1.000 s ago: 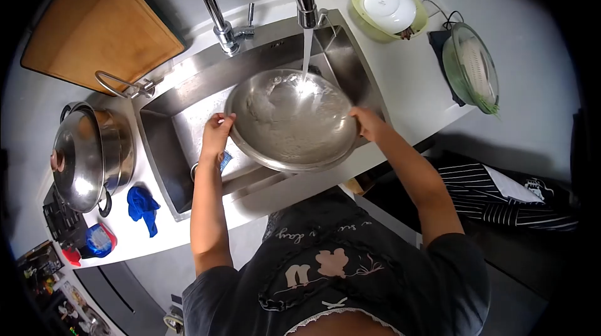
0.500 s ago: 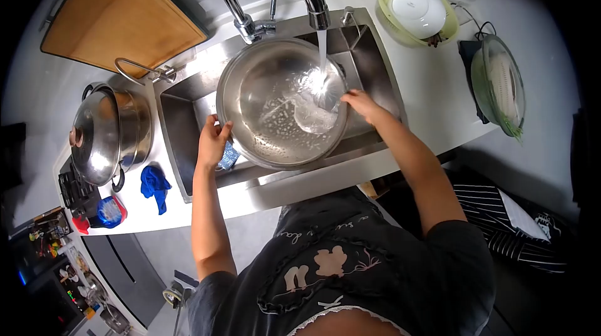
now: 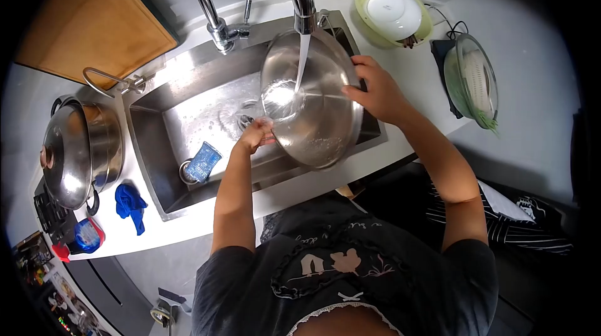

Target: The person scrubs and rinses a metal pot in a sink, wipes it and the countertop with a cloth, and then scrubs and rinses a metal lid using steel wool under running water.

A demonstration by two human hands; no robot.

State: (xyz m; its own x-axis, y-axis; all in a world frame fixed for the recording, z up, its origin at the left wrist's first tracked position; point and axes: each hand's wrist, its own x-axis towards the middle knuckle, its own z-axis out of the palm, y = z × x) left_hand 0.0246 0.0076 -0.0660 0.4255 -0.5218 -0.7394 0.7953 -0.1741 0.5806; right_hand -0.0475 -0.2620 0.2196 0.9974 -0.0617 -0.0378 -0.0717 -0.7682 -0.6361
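A large stainless steel basin (image 3: 319, 129) is tilted on its side in the right half of the sink (image 3: 147, 154), its left rim lower. Water runs from the chrome faucet (image 3: 305, 23) into it. My right hand (image 3: 379, 93) grips the right rim, thumb inside. My left hand (image 3: 255, 135) is closed at the lower left rim, its fingertips partly hidden by glare and water. A blue scrubbing sponge (image 3: 204, 162) lies on the sink floor beside a round metal ring (image 3: 186, 173), left of my left hand.
Left of the sink stand a lidded steel pot (image 3: 103, 148) and a blue cloth (image 3: 130, 206). A cutting board (image 3: 94, 23) leans behind. At right are a green basket (image 3: 363, 13) with a white bowl (image 3: 394, 15) and a glass bowl (image 3: 463, 79) holding greens.
The basin has tipped from nearly level to steeply tilted and shifted right. My left hand has moved right with its rim, and my right hand has risen. The sponge is now fully visible.
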